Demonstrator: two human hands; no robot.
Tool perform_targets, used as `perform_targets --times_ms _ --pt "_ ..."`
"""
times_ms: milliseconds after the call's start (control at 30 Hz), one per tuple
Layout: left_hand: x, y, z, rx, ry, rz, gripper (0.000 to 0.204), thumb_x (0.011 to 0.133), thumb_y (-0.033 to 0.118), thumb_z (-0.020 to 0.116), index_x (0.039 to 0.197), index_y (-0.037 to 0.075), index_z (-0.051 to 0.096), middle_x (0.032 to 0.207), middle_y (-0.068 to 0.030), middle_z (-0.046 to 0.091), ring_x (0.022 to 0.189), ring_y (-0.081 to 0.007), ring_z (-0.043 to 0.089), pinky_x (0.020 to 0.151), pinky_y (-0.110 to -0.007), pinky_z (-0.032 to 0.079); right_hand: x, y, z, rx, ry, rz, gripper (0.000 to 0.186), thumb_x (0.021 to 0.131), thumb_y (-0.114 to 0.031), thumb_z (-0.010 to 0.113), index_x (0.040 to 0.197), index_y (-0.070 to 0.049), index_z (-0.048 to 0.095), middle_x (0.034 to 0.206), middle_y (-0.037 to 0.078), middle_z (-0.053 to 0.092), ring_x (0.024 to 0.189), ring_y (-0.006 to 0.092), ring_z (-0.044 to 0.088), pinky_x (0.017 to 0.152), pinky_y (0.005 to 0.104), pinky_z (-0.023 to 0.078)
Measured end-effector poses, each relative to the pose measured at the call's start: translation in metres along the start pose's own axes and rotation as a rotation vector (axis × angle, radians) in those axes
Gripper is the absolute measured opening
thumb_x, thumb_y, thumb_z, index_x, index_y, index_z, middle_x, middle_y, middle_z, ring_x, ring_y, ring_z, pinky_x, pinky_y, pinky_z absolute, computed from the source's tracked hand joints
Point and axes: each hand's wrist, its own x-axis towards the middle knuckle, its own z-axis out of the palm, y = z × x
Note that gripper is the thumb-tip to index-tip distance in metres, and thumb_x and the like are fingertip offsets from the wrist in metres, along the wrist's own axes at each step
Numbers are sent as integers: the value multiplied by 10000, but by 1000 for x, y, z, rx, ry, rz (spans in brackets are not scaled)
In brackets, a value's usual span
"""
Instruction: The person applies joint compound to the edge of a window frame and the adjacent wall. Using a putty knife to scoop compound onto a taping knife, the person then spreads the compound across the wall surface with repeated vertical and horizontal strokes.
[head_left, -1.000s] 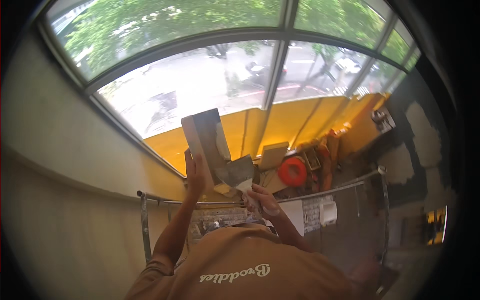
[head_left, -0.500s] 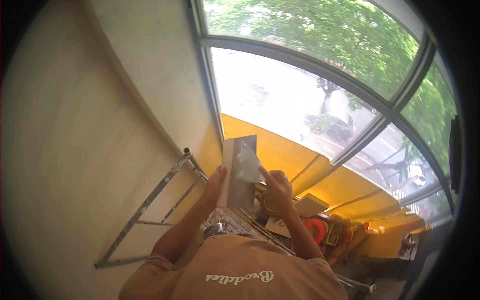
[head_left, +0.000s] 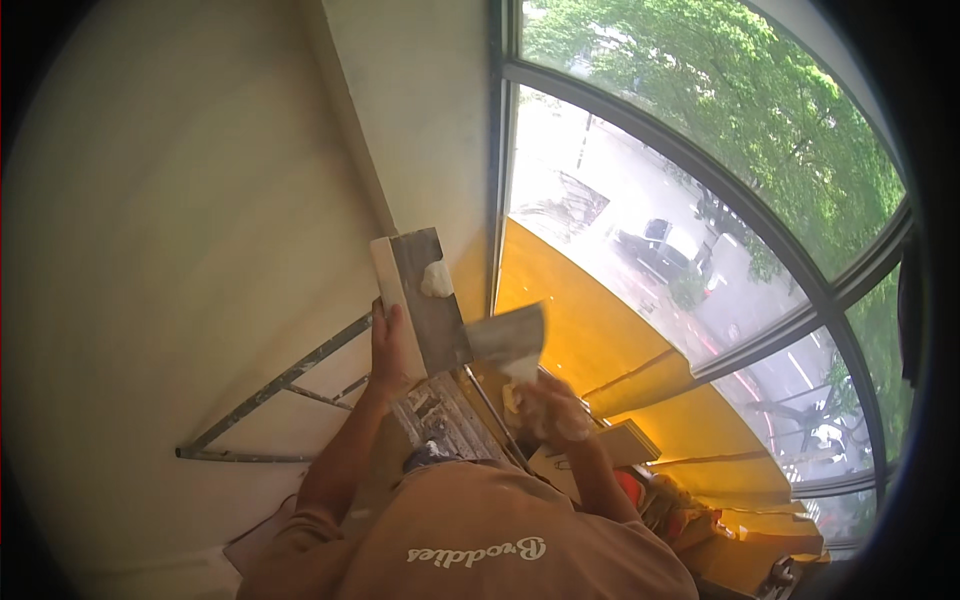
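Gripping the wide metal plate [head_left: 432,325] at its pale left edge, the left hand [head_left: 389,348] has its fingers closed on it, some hidden from view. A white lump [head_left: 436,280] sits on the plate's upper face. At the plate's lower right, the blurred right hand [head_left: 555,408] is wrapped round a putty knife [head_left: 510,335]; whether blade touches plate, I cannot tell. Left of the plate leans a metal frame [head_left: 240,410].

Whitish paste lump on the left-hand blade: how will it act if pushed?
Probably soft: the whitish lump looks rounded and smooth. Likely thick rather than runny, since it stands as a compact mound on the grey blade. It may drop off if pushed right, as it sits by the blade's edge.
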Motion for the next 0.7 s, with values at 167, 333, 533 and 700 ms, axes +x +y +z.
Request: perform_targets --times_ms 167,333,533,700 --pt "-14 6 7 365 -3 257 448 1072 256 437 1433 -3 382 1285 -182 553 1155 -240 545 1021 -368 412 37 32 15 60 -82 196 199 1006 -118 566 1180 -23 572 857 55 624 618 136 587 539 258 479" --pt "-37 9 -8 403 -77 188 401 1068 237 449 1394 8 407 1168 -142 604 1022 -214 589 897 -369 462 89 6 48 -7 -83 52 153 1011 -112 559 1146 -43 580 863 48 620 635 125 593 552 257 467" --pt "-25 2 -17 55 -88 -103 408 1076 314 439 1380 41 446 1162 -95 614 1008 -181 604 869 -338 490 112 -11 57 -1364 27 -890 415 937 -63 619 1349 -91 578 858 95 607 673 218 618 564 343 501" --pt "-7 12 -25 -283 -105 -408 427 1060 361 468 1353 54 513 1170 -85 638 991 -211 665 846 -391 560 109 19 34 -1803 46 -1000 664 835 -10 622 1434 -287 549 936 103 536 719 281 612 624 401 531"
